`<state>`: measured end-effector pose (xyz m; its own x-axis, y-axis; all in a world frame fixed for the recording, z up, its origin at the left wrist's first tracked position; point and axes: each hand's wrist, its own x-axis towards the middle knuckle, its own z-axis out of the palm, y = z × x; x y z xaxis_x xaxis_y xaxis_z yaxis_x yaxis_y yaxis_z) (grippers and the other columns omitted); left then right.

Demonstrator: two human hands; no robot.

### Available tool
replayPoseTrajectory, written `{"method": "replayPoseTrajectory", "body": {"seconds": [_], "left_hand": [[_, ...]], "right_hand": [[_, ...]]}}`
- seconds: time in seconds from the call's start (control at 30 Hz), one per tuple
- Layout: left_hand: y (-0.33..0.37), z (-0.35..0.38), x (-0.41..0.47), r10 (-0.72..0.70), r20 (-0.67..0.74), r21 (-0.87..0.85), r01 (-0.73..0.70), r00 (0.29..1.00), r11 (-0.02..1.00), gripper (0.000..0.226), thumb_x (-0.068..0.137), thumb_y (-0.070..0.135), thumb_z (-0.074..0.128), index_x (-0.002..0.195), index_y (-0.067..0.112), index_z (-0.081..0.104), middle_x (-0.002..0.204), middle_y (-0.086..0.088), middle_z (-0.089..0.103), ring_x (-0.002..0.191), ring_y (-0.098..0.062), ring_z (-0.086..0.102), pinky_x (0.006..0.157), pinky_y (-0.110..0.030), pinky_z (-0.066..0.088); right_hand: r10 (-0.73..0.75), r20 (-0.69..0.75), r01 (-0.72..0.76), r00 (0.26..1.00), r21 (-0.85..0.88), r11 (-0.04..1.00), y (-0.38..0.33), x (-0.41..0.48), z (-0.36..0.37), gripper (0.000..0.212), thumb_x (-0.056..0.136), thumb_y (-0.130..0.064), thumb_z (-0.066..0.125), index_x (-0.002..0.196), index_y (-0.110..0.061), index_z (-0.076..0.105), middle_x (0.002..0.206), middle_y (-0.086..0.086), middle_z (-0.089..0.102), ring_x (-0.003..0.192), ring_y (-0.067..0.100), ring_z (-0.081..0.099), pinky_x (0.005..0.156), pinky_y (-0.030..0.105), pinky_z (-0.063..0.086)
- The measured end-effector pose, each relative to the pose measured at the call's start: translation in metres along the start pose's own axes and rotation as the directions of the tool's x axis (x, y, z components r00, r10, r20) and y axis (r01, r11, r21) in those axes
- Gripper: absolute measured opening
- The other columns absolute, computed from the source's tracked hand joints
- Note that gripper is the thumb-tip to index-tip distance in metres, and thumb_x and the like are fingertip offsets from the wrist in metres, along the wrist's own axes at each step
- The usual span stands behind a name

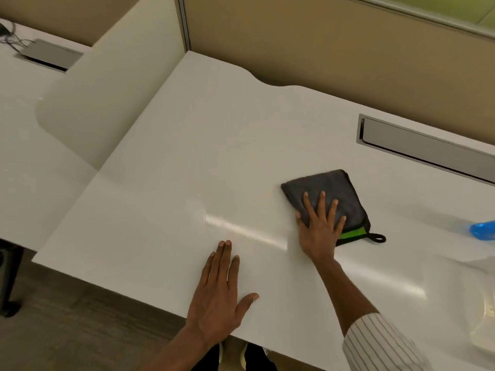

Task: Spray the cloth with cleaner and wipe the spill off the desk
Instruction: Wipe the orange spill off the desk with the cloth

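From my seat I see the right hand (320,226) lying flat on the cloth (328,199), just right of the frame's centre. The fingers (321,203) are spread and straight, palm down; nothing is pinched or curled around, so this is an open hand pressing, not a grasp. The cloth is dark grey, folded to a rough square, and sits flat on the desk (187,170). Most of it shows above and to the right of the fingers, while the heel of the hand covers its lower left corner. A green strip (353,234) peeks out at the cloth's lower edge beside the wrist, and a small black loop (377,238) sticks out from the lower right corner, resting on the desk.

The left hand (221,298) is in the lower middle of the frame, also open and flat on the desk, fingers close together and thumb out to the right. It is well apart from the cloth and touches nothing else.

At the right edge a blue thing (482,230) shows, badly blurred; it may be the sprayer, but I cannot be sure. It lies apart from both hands. A grey slot (428,148) runs along the desk in the upper right. A striped sleeve (380,344) covers the right forearm at the lower right.
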<state>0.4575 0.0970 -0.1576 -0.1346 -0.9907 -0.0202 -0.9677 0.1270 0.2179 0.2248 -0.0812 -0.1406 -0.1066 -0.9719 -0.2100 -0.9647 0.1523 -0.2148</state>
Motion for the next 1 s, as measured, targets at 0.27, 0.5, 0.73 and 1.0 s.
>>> {"method": "replayPoseTrajectory", "body": {"seconds": [0.27,0.5,0.73,1.0], "left_hand": [[0.002,-0.005,-0.01,-0.036,0.03,0.02,0.036,0.999,0.999,0.092,0.101,0.075,0.047,0.159,0.004,0.047,0.176,-0.022,0.025,0.162,-0.036,0.029,0.13,-0.04,0.008],[-0.002,-0.003,-0.011,-0.012,0.012,0.002,0.012,1.0,1.0,0.093,0.1,0.075,0.051,0.158,0.003,0.049,0.176,-0.022,0.025,0.163,-0.037,0.029,0.126,-0.045,0.024],[0.0,-0.004,-0.012,-0.024,0.013,-0.013,0.024,1.0,1.0,0.09,0.104,0.074,0.043,0.159,0.003,0.049,0.177,-0.022,0.023,0.165,-0.036,0.025,0.126,-0.046,0.025],[0.0,-0.002,-0.011,-0.033,0.012,0.011,0.033,0.999,0.999,0.091,0.102,0.077,0.042,0.158,0.004,0.05,0.176,-0.022,0.027,0.163,-0.036,0.029,0.125,-0.046,0.023]], "right_hand": [[-0.47,0.069,0.475,0.88,-0.133,0.87,-0.07,-0.015,0.031,0.064,0.108,-0.053,0.035,0.165,-0.044,0.008,0.177,0.0,-0.004,0.163,0.033,-0.012,0.127,0.065,0.003],[-0.447,0.042,0.449,0.894,-0.084,0.89,0.001,-0.1,0.036,0.065,0.106,-0.047,0.034,0.165,-0.046,0.006,0.177,-0.007,-0.005,0.164,0.028,-0.01,0.13,0.062,0.004],[-0.158,0.048,0.16,0.986,-0.038,0.986,-0.042,0.024,0.01,0.06,0.108,-0.055,0.031,0.163,-0.049,0.008,0.177,-0.007,-0.004,0.163,0.028,-0.013,0.128,0.064,-0.005],[-0.564,0.193,0.589,0.803,-0.117,0.799,-0.134,0.027,0.028,0.063,0.108,-0.057,0.031,0.164,-0.048,0.006,0.177,-0.003,-0.008,0.162,0.033,-0.017,0.127,0.066,-0.004]]}}
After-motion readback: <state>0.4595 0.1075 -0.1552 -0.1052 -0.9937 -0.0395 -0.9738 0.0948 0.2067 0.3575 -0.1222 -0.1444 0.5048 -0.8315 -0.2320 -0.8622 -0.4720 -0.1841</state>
